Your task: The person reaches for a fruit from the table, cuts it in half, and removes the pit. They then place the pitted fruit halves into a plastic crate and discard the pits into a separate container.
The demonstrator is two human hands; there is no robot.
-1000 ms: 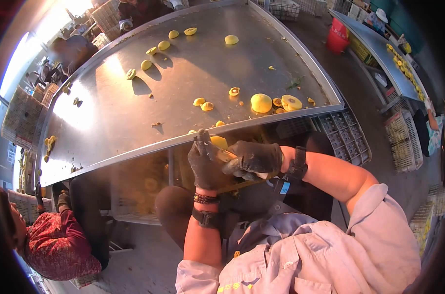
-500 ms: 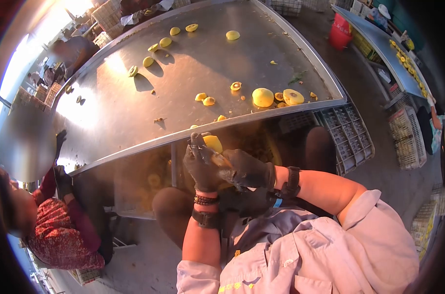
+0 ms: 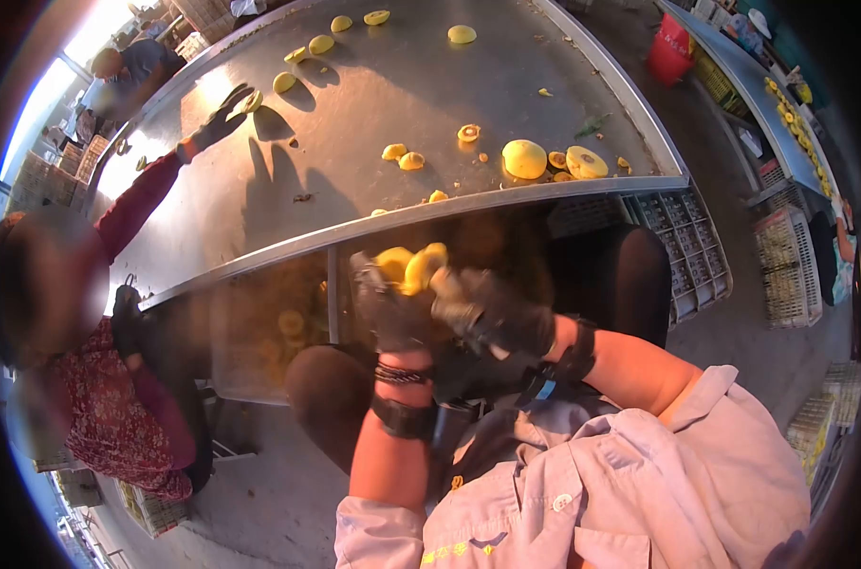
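In front of the table edge, my left hand, in a dark glove, is closed around a yellow, peach-like fruit half. A second yellow fruit piece, curved like a ring, shows between my hands, against the first. My right hand, also gloved, is closed, its fingertips at that second piece. A pale bit shows below the right palm; motion blur hides what it is. Beyond, on the metal table, lie a large yellow fruit, a cut half and small scraps.
A co-worker's gloved hand reaches over the table's left side to a fruit half. More halves line the far side. A plastic crate stands under the right corner; a red bucket is beyond. My knees flank my hands.
My hands have parted slightly, and two yellow pieces now show between them instead of one. The co-worker's arm has stretched out over the table to a fruit half. The view has shifted a little.
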